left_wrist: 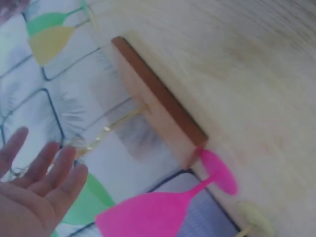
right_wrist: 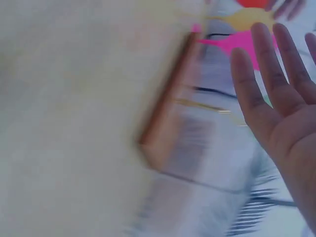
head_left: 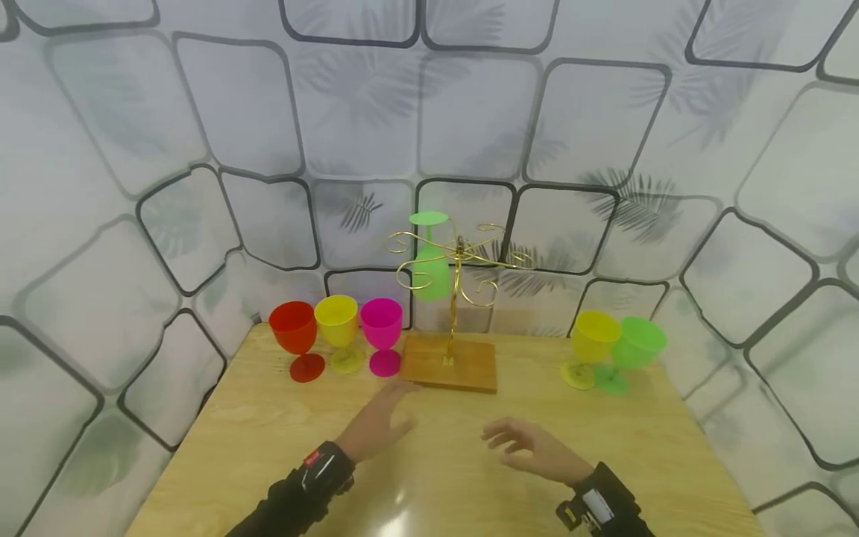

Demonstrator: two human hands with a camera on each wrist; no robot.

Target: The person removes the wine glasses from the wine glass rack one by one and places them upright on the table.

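Observation:
A gold wire stand (head_left: 454, 302) rises from a wooden base (head_left: 423, 365) at the back middle of the table. From one of its left arms a green goblet (head_left: 431, 274) hangs upside down. My left hand (head_left: 377, 426) is stretched out in front of the base's left corner, nearest the magenta goblet (head_left: 381, 327), and holds nothing. The right hand (head_left: 540, 451) hovers right of the middle, fingers loosely bent and empty. In the right wrist view that hand's fingers (right_wrist: 269, 74) appear spread, with the blurred base (right_wrist: 168, 94) beyond them.
Upright at the back left stand a red goblet (head_left: 295, 328) and a yellow goblet (head_left: 337, 321). At the back right, another yellow goblet (head_left: 594, 335) stands beside a second green goblet (head_left: 637, 344). Patterned cloth (head_left: 362, 112) surrounds the wooden table (head_left: 443, 462) at the back and sides.

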